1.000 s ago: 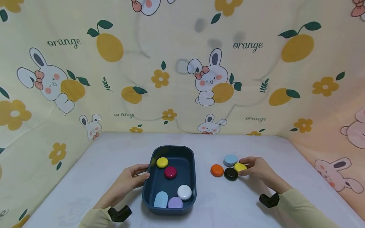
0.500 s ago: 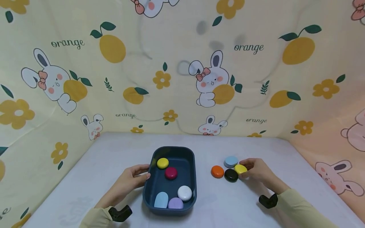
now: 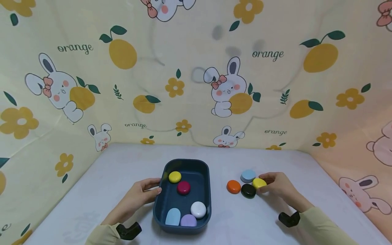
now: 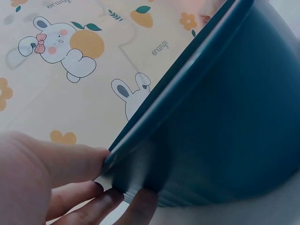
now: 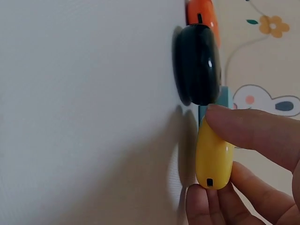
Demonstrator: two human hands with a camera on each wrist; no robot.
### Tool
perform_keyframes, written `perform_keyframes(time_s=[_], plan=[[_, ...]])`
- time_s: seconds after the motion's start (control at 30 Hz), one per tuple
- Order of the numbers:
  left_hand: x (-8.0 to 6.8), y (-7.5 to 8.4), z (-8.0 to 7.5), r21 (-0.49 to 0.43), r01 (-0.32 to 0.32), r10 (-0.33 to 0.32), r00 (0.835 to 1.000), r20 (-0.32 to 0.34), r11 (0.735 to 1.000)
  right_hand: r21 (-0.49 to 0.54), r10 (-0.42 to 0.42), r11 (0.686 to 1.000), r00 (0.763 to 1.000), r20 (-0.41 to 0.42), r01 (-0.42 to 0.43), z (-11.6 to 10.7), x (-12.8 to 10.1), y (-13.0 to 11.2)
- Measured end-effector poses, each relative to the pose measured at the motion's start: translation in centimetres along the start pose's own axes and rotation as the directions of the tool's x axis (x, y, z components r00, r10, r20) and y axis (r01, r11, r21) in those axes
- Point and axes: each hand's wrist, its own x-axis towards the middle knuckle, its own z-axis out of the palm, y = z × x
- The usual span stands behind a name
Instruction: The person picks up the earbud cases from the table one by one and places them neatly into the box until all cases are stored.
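Observation:
My right hand (image 3: 281, 187) pinches a glossy yellow rounded disc (image 5: 214, 157) between thumb and fingers; a small dark slot shows in its edge. Close beside it on the table lie a black disc (image 3: 248, 191), a light blue disc (image 3: 248, 176) and an orange disc (image 3: 233, 186). My left hand (image 3: 139, 195) touches the left side of a dark blue rectangular container (image 3: 182, 230). In the left wrist view, the thumb is at the container's rim and the fingertips rest against its outer wall.
Inside the container are a second yellow disc (image 3: 175, 177), a dark red disc (image 3: 183, 188), a white disc (image 3: 198, 210), a light blue arch-shaped piece (image 3: 173, 217) and a purple piece (image 3: 188, 220). A printed cloth (image 3: 190, 44) surrounds the white table (image 3: 131, 154).
The head view has shifted slightly, so everything appears a little lower. Both hands keep their places, the right one pinching the yellow disc throughout.

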Motion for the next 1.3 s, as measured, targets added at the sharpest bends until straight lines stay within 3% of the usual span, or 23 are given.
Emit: perform_keyframes(time_s=[0.5, 0.87, 1.3], plan=[[0.2, 0.1, -0.1, 0.001, -0.003, 0.003, 1.0, -0.004, 1.0, -0.02, -0.088, 0.996, 0.996, -0.032, 0.088, 0.2, -1.1, -2.1], [0.2, 0.0, 0.1, 0.015, 0.004, -0.004, 1.0, 0.001, 1.0, 0.069, -0.068, 0.995, 0.997, -0.02, 0.069, 2.3, -1.9, -3.9], [0.2, -0.1, -0.1, 0.006, 0.004, -0.004, 1.0, 0.014, 1.0, 0.153, -0.127, 0.98, 0.992, 0.003, 0.125, 4.1, -2.9, -7.3]])
